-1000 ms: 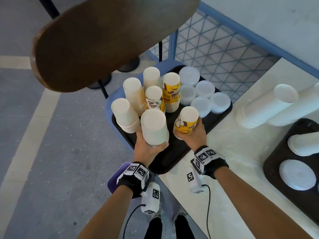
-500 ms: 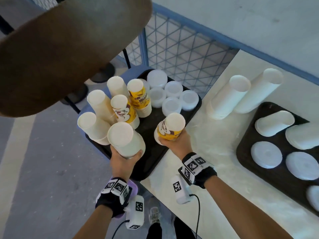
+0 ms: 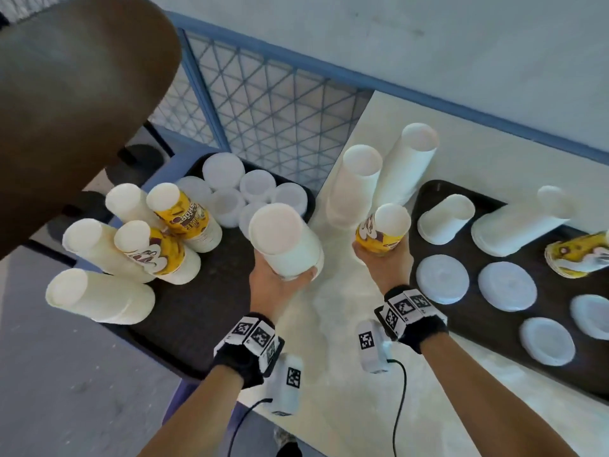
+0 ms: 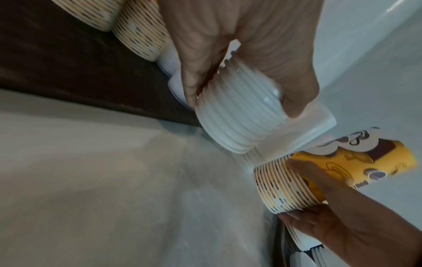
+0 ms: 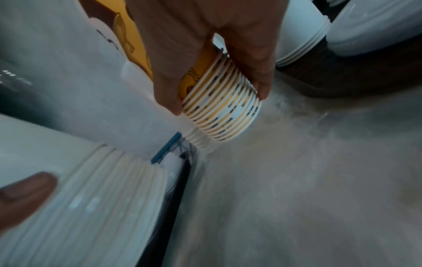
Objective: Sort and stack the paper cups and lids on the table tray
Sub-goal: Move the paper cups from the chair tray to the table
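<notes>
My left hand (image 3: 280,285) grips a stack of plain white paper cups (image 3: 285,240) upside down, above the white table between the two trays; its fingers wrap the rims (image 4: 239,115). My right hand (image 3: 384,262) holds a stack of yellow printed cups (image 3: 384,230), also upside down, its fingers round the rims (image 5: 221,110), beside the right tray's left edge. The left dark tray (image 3: 184,311) carries several white and yellow cup stacks (image 3: 155,245) and clear lids (image 3: 244,189). The right dark tray (image 3: 461,252) holds white cup stacks (image 3: 445,214), flat lids (image 3: 441,278) and a lying yellow stack (image 3: 576,255).
Two tall white cup stacks (image 3: 379,179) stand on the white table (image 3: 333,324) between the trays. A brown round tabletop (image 3: 72,94) overhangs at the upper left. A blue mesh railing (image 3: 263,103) runs behind. The grey floor (image 3: 66,374) lies to the left.
Both hands have lifted their cup stacks off the left tray and carried them to the right, over the white table toward the right tray. The view has swung right.
</notes>
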Motion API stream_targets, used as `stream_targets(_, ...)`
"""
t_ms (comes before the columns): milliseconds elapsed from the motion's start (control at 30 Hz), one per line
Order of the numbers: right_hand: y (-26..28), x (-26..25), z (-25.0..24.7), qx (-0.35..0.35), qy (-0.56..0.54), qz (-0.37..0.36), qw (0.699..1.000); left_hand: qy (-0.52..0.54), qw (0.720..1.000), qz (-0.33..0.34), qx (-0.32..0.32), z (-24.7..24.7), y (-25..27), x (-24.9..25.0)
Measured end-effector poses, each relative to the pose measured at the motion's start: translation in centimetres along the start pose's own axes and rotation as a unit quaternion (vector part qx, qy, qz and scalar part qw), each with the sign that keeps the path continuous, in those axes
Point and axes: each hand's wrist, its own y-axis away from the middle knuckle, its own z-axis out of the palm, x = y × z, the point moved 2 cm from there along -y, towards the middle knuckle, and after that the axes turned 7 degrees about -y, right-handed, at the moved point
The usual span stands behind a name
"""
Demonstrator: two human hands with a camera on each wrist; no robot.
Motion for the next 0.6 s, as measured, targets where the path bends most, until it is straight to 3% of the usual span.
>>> stream_targets(267,-2.6,0.8,0.1,0.006,0.013,0.031,0.999,-0.055,0.998,0.004,-0.015,5.2,-2.3,2.0)
stream_targets(600,-2.4,2.5,0.2,-0.015,-0.010,0.028,0.999,-0.078,0.994,0.030,-0.066,7.0,-3.1,1.1)
